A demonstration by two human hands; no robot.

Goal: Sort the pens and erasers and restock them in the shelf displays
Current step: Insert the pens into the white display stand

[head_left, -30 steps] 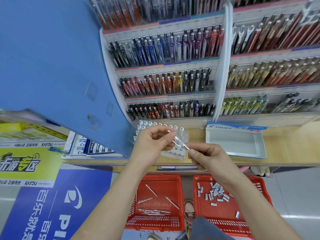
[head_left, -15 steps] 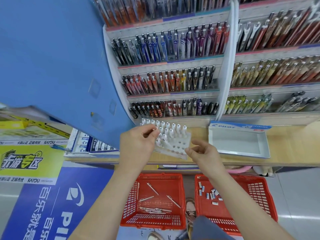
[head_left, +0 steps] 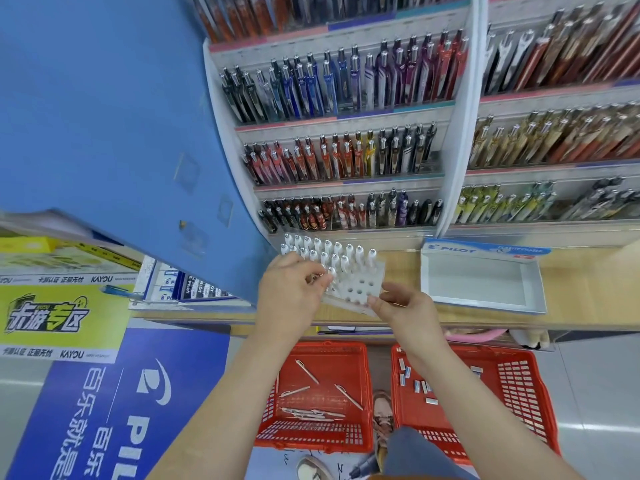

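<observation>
left hand (head_left: pixel 290 295) fingers pinch a white pen (head_left: pixel 331 271), barrel hidden; right hand (head_left: pixel 406 310) fingers grip the rack (head_left: pixel 372 287).

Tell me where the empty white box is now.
In the head view, the white box sits on the wooden counter, right of centre, just right of the right hand and the pen tray.
</observation>
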